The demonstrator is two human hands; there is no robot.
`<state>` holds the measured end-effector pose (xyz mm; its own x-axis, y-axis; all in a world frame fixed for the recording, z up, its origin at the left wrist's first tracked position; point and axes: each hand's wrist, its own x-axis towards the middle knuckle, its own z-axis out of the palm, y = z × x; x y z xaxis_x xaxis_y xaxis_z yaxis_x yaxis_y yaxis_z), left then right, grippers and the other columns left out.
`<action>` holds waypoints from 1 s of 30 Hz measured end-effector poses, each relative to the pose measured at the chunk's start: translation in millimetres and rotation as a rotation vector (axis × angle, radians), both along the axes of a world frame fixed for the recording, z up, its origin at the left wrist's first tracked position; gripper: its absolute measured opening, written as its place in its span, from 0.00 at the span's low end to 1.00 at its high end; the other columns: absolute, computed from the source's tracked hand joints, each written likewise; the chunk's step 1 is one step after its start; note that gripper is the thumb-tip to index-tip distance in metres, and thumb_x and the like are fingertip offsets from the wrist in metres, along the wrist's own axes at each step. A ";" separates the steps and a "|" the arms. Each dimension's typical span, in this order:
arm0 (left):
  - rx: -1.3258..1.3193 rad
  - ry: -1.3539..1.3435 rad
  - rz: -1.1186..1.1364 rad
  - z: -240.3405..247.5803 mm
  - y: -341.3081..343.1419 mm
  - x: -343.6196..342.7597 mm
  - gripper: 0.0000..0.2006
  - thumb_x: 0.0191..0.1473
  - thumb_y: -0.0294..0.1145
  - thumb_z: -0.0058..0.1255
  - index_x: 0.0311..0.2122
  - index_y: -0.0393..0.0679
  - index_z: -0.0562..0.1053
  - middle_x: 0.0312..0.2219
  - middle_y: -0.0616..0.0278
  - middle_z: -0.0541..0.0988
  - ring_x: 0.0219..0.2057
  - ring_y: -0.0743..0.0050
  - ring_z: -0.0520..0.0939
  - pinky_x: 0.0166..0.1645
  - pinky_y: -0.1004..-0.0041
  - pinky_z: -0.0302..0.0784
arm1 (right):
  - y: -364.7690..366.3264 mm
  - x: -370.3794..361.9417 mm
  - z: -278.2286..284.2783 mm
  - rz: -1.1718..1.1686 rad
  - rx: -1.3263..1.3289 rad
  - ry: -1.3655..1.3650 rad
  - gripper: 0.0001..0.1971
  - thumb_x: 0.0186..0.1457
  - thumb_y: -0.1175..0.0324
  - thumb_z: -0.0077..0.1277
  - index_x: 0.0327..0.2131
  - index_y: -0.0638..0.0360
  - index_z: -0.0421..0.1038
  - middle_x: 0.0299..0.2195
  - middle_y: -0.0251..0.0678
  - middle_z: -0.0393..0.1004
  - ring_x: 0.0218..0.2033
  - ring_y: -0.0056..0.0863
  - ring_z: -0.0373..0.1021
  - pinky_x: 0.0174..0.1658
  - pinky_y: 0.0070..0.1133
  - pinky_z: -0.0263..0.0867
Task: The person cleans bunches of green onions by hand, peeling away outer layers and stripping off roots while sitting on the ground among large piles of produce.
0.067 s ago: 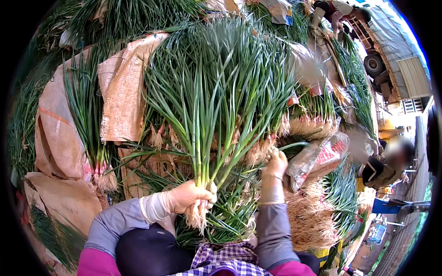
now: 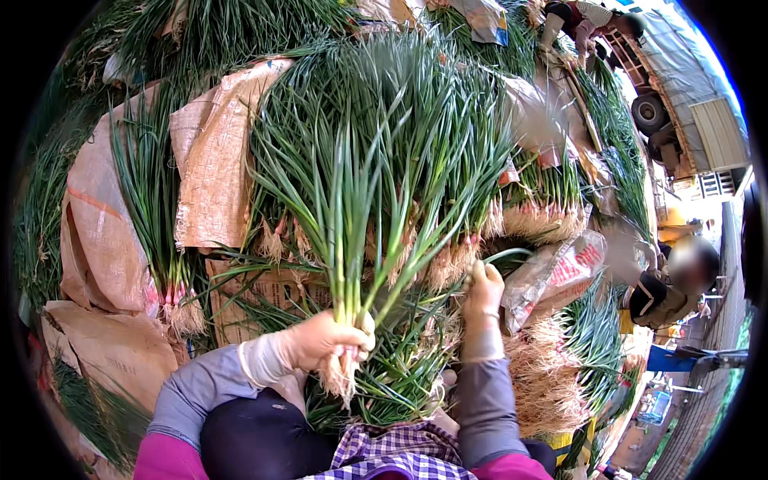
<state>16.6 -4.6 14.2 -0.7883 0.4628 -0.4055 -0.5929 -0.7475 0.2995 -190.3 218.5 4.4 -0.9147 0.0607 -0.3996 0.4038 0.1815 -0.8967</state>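
Fanning up from the left hand [image 2: 324, 342], a scallion bunch [image 2: 360, 184] sits clamped in its fist.

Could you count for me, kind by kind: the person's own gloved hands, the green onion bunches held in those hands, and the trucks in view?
Gloved hands: 2, left hand and right hand
Held green onion bunch: 1, in the left hand
Truck: 1
Total: 4

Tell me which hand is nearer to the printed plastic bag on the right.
Right. The right hand reaches into the onion stalks just left of the plastic bag, almost beside it. The left hand grips a bunch of green onions farther left.
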 end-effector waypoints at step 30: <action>0.068 0.191 0.190 32.3 -17.0 -10.1 0.15 0.45 0.23 0.53 0.40 0.40 0.67 0.26 0.59 0.72 0.28 0.66 0.74 0.36 0.62 0.73 | -82.4 -75.7 7.5 0.250 0.269 0.309 0.17 0.49 0.71 0.54 0.43 0.67 0.66 0.30 0.37 0.74 0.24 0.24 0.71 0.29 0.20 0.70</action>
<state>6.5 -21.6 46.5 -0.9227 0.3203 -0.2143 -0.3777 -0.8624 0.3371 -265.9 136.0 11.8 -0.9879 -0.1122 -0.1069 0.0401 0.4814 -0.8756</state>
